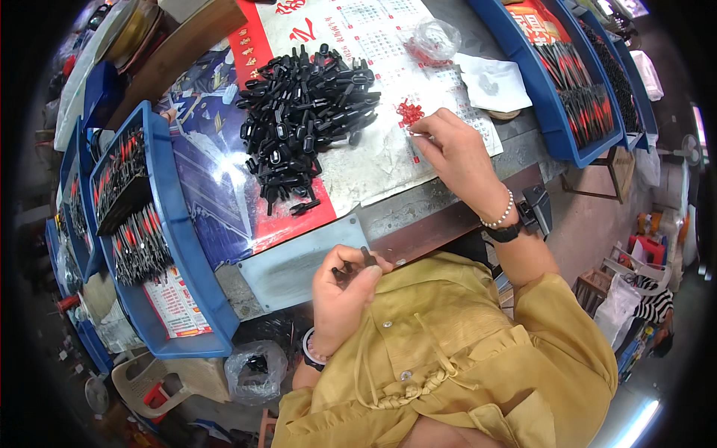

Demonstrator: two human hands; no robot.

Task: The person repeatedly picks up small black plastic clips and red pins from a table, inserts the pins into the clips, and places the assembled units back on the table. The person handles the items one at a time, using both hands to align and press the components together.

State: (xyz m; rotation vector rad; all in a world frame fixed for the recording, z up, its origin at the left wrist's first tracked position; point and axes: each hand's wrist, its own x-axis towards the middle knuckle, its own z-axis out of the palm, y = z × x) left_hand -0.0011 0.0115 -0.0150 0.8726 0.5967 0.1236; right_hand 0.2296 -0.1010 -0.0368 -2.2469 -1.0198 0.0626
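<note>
My left hand point(342, 295) is curled near the table's front edge, closed round a black plastic part point(368, 256) whose dark end sticks up past the thumb. Another dark end shows between its fingers. Over the table to the right, my right hand point(461, 153) has thumb and forefinger pinched together just below a little heap of small red pieces point(410, 113). What lies in that pinch is too small to make out. A large pile of black plastic parts point(302, 112) covers the middle of the table, left of the red heap.
Blue trays point(187, 269) of black and red parts stand at the left, and another blue tray point(549, 112) is at the right. Calendar sheets point(373, 160) cover the tabletop. A clear plastic bag point(435, 41) and white paper point(494, 82) lie at the back right.
</note>
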